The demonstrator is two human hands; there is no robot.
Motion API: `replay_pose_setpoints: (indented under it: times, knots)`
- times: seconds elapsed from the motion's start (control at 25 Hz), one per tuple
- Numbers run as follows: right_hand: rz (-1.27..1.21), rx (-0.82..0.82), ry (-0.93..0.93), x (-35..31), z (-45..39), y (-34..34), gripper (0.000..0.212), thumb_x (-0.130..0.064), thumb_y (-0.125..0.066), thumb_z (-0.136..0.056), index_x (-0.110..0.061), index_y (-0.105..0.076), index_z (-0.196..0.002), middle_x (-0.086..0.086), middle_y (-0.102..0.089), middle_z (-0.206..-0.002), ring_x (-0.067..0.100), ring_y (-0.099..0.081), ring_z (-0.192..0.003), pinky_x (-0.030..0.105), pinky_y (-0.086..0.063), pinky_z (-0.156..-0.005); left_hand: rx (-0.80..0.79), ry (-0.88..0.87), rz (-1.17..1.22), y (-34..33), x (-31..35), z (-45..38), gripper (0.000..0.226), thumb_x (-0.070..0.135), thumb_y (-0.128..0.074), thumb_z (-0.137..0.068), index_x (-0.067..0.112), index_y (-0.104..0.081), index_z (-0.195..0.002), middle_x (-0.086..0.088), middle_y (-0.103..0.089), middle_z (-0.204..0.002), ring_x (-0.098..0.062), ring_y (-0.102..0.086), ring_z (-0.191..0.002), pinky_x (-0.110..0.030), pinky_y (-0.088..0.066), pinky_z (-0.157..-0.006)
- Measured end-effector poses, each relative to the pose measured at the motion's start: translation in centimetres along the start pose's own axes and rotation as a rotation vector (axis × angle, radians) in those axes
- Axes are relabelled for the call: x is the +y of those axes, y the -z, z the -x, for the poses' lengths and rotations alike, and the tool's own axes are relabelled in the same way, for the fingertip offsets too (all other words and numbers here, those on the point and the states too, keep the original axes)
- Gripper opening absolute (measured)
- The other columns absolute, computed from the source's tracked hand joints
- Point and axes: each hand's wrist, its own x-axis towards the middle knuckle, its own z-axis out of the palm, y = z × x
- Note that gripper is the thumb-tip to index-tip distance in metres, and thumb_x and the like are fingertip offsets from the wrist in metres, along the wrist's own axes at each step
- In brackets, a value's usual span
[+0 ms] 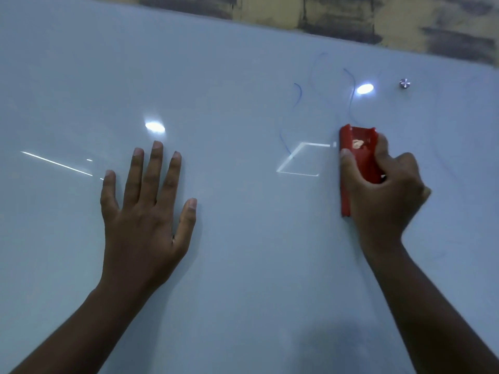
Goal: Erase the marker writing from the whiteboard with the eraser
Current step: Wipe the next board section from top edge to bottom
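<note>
1. Fingers (348,157) of my right hand (388,190) are wrapped round the red eraser (356,163), thumb along its left edge, the others curled over the right side; the grip looks firm.
2. Left hand (143,211) lies flat on the whiteboard (243,252), fingers straight and spread, holding nothing; I read it as bracing.
3. Eraser sits against the board in the right half, upright, long edge vertical, just below the writing.
4. Marker writing (297,95): thin blue curved strokes above and to the left of the eraser, some faint, and one line running down close to the eraser's top edge. More faint blue marks show to the right of my right hand, too pale to read.
5. Progress, my judgement: partway at most. The area under and below the eraser shows no ink, but the strokes above it remain, so the upper right patch is left to wipe.
6. Also there: a small metal stud (404,83) near the right edge, bright lamp reflections on the board, and a patchy wall (351,17) above it.
</note>
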Motion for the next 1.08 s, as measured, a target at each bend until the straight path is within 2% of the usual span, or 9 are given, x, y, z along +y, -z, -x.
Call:
replay_pose_setpoints:
  times: [0.12,0.28,0.44,0.6,0.72,0.84,0.96,1.08]
  knots:
    - [0.022,-0.055,0.109,-4.6,1.5,-2.5,0.063,-0.06,-0.062,-0.084,-0.028,-0.067,-0.137,0.0,-0.046,-0.086,0.027,-0.057,-0.08,0.037,-0.031,-0.076,0.005,-0.017,0.002,-0.1,0.1,-0.1,0.069,0.047,-0.03,-0.108,0.016,-0.022,-0.169,-0.006,-0.011,-0.178,-0.027,-0.011,-0.165,-0.065,-0.014,-0.127]
    - [-0.072,-0.18,0.413,-11.3,6.2,-3.8,0.065,-0.06,-0.06,-0.088,-0.021,-0.063,-0.141,0.004,-0.057,-0.091,0.025,-0.057,-0.081,0.039,-0.036,-0.079,0.06,0.086,0.143,0.3,0.3,-0.9,0.071,0.049,-0.032,-0.106,0.016,-0.024,-0.169,-0.006,-0.01,-0.178,-0.024,-0.009,-0.165,-0.062,-0.011,-0.129]
    - [-0.092,-0.227,0.55,-13.6,4.3,-5.2,0.067,-0.065,-0.056,-0.093,-0.019,-0.061,-0.141,0.002,-0.064,-0.098,0.018,-0.059,-0.084,0.037,-0.04,-0.081,0.181,0.058,0.138,1.0,0.9,-5.7,0.069,0.048,-0.031,-0.107,0.013,-0.029,-0.167,-0.007,-0.017,-0.177,-0.024,-0.012,-0.165,-0.058,-0.007,-0.129]
    - [-0.039,-0.136,0.435,-11.2,-2.0,-6.2,0.063,-0.064,-0.055,-0.089,-0.023,-0.066,-0.135,0.002,-0.062,-0.091,0.023,-0.061,-0.078,0.039,-0.037,-0.077,0.121,0.08,0.154,0.7,0.6,-10.8,0.07,0.052,-0.025,-0.106,0.015,-0.034,-0.165,-0.005,-0.017,-0.177,-0.021,-0.013,-0.164,-0.057,-0.008,-0.128]
    - [-0.002,-0.072,0.335,-6.8,-5.9,-5.9,0.063,-0.066,-0.053,-0.087,-0.027,-0.067,-0.135,0.0,-0.059,-0.087,0.025,-0.061,-0.076,0.037,-0.033,-0.077,0.091,0.0,0.081,-0.2,0.2,-13.0,0.073,0.056,-0.024,-0.104,0.016,-0.037,-0.165,-0.004,-0.022,-0.176,-0.02,-0.015,-0.164,-0.057,-0.011,-0.128]
    - [-0.019,-0.03,0.187,-4.3,-9.1,-5.8,0.062,-0.064,-0.059,-0.087,-0.027,-0.067,-0.136,-0.001,-0.054,-0.086,0.025,-0.059,-0.077,0.036,-0.031,-0.078,0.074,-0.022,0.046,-1.4,-0.7,-14.5,0.076,0.058,-0.024,-0.103,0.016,-0.038,-0.164,-0.005,-0.025,-0.175,-0.021,-0.018,-0.163,-0.057,-0.014,-0.127]
    - [-0.037,-0.005,0.099,-5.2,-11.2,-7.2,0.06,-0.06,-0.064,-0.089,-0.022,-0.066,-0.136,-0.002,-0.048,-0.087,0.024,-0.057,-0.078,0.037,-0.031,-0.079,0.129,-0.03,0.01,-2.5,-1.0,-15.1,0.072,0.053,-0.027,-0.104,0.013,-0.042,-0.162,-0.009,-0.031,-0.172,-0.026,-0.027,-0.161,-0.058,-0.018,-0.125]
    - [-0.073,0.006,0.112,-8.2,-10.9,-8.8,0.057,-0.059,-0.065,-0.088,-0.023,-0.068,-0.132,-0.004,-0.044,-0.086,0.02,-0.05,-0.074,0.036,-0.027,-0.079,0.171,-0.03,-0.009,-3.0,-0.7,-14.9,0.069,0.048,-0.029,-0.104,0.011,-0.041,-0.162,-0.012,-0.033,-0.171,-0.029,-0.029,-0.16,-0.059,-0.019,-0.124]
